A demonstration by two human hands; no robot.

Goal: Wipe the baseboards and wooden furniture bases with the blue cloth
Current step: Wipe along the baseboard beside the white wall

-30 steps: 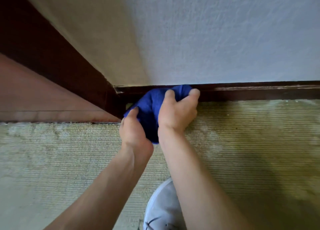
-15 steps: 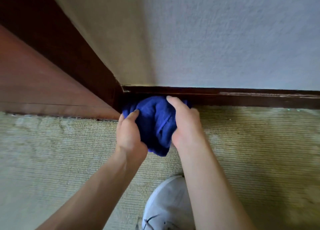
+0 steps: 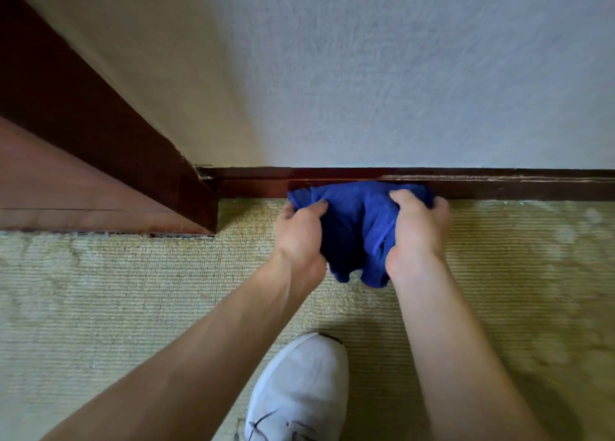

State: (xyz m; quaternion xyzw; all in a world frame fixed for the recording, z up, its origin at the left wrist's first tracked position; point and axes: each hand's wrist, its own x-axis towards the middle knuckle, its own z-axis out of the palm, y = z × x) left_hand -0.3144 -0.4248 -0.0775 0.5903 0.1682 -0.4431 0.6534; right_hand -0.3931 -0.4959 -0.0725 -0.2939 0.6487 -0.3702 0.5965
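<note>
A bunched blue cloth [image 3: 356, 227] lies against the dark wooden baseboard [image 3: 515, 187] where the white wall meets the carpet. My left hand [image 3: 301, 234] grips the cloth's left side with curled fingers. My right hand [image 3: 417, 232] grips its right side, fingertips up at the baseboard. The cloth's top edge touches the baseboard's face; its lower end hangs between my wrists over the carpet.
A dark wooden door frame [image 3: 139, 151] and reddish door panel [image 3: 66, 191] stand at the left, meeting the baseboard in a corner. Green-beige carpet [image 3: 133, 291] covers the floor. My white shoe [image 3: 299, 394] is planted below the hands.
Both hands and the cloth have slid right along the baseboard, away from the corner by the door frame. The grip of both hands on the cloth is unchanged.
</note>
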